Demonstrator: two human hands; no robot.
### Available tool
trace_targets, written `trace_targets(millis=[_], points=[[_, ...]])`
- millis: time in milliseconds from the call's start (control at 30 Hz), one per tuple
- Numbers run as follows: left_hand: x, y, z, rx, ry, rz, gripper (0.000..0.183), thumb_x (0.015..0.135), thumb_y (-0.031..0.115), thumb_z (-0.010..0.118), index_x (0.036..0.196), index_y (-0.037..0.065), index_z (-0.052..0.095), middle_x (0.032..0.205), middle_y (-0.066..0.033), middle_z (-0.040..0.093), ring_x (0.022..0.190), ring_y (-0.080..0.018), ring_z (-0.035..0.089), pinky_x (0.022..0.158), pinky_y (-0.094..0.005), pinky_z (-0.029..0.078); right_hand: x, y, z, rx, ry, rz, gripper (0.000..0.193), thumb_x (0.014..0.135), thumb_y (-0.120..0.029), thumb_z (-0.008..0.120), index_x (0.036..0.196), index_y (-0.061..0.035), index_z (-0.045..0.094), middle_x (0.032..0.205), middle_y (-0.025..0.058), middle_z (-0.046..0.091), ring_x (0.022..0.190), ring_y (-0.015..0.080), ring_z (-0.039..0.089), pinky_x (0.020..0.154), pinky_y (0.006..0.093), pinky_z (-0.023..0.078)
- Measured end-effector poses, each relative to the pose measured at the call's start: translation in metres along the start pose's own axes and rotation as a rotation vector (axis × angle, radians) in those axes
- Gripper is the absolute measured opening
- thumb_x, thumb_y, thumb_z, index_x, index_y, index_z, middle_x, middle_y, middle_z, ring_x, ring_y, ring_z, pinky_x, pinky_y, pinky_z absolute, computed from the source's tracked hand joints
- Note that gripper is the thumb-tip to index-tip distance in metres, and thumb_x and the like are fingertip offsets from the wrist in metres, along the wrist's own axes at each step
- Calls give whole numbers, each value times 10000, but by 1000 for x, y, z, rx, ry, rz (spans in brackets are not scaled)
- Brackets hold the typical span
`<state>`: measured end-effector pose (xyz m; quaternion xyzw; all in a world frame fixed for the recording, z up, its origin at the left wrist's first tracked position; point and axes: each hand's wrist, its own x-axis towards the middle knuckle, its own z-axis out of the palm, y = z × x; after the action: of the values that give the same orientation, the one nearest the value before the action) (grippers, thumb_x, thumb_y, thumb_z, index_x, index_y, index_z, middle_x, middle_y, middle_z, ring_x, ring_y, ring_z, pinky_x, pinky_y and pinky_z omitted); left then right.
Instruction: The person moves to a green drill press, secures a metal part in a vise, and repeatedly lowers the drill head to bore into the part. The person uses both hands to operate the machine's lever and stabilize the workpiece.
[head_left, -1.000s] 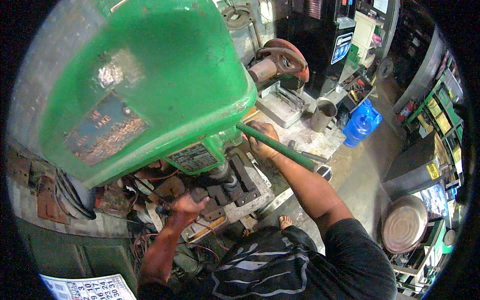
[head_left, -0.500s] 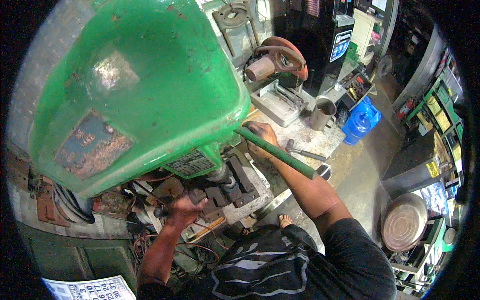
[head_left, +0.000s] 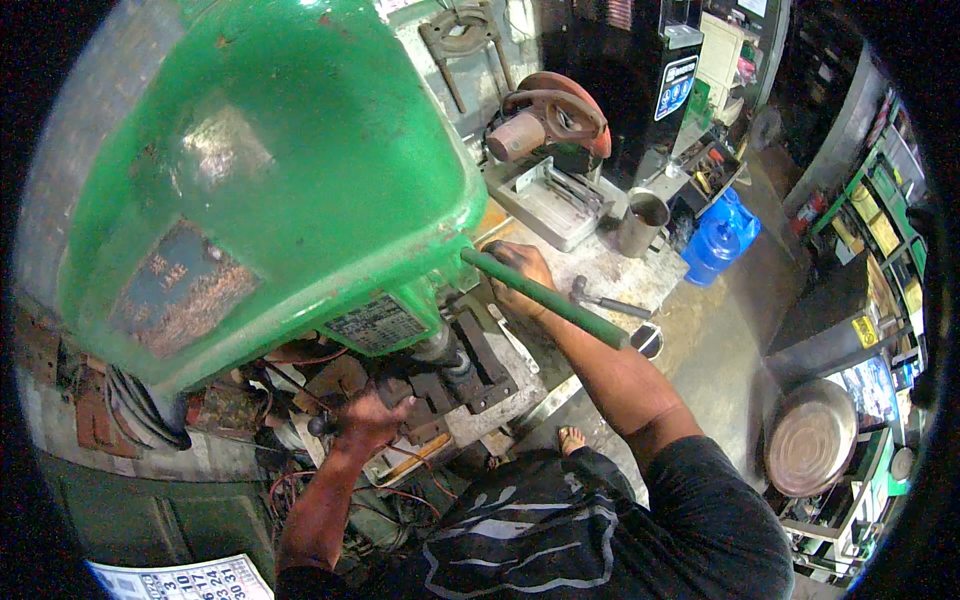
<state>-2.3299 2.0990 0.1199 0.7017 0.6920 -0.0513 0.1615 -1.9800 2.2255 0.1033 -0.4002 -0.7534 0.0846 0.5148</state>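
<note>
A large green drill press head (head_left: 300, 190) fills the upper left. Beneath it, the chuck and spindle (head_left: 452, 358) stand over a dark metal machine vise (head_left: 485, 378). My left hand (head_left: 372, 422) is closed at the vise's near left end, its thumb reaching towards the jaws; its fingers are blurred and partly hidden. A ball-ended rod (head_left: 318, 426) lies beside that hand. On the press's right side, my right hand (head_left: 520, 270) curls round a dark feed handle, most of which is covered. A green lever bar (head_left: 550, 300) crosses in front of my right wrist.
On the bench to the right are a hammer (head_left: 612, 304), a metal mug (head_left: 642, 222), a grey tray (head_left: 555, 205) and a cut-off saw (head_left: 550, 120). A blue water jug (head_left: 715, 248) stands beyond. Cables (head_left: 140, 410) hang at left; a round metal lid (head_left: 812, 438) is at right.
The view has shifted very slightly, and the green lever bar sits a touch differently. Both hands keep their places.
</note>
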Motion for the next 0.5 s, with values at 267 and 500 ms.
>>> trace_targets(millis=[267,500], points=[[-5,12,-18,-19,-143,-101,805,887,601,722,1350,-38,567,1192,-313,700,1142,-477,672,989,-517,538,-21,-117,-66,-100,-263,475,324,996,-287,655,1196,-33,626,983,250,698,908,472,685,811,548,552],[11,-20,17,-112,-57,80,771,911,685,633,1016,-68,761,1076,-322,721,1080,-488,688,943,-543,544,-8,-248,-174,-47,-27,252,206,966,-134,699,1091,27,669,1031,185,695,969,294,712,865,408,565]])
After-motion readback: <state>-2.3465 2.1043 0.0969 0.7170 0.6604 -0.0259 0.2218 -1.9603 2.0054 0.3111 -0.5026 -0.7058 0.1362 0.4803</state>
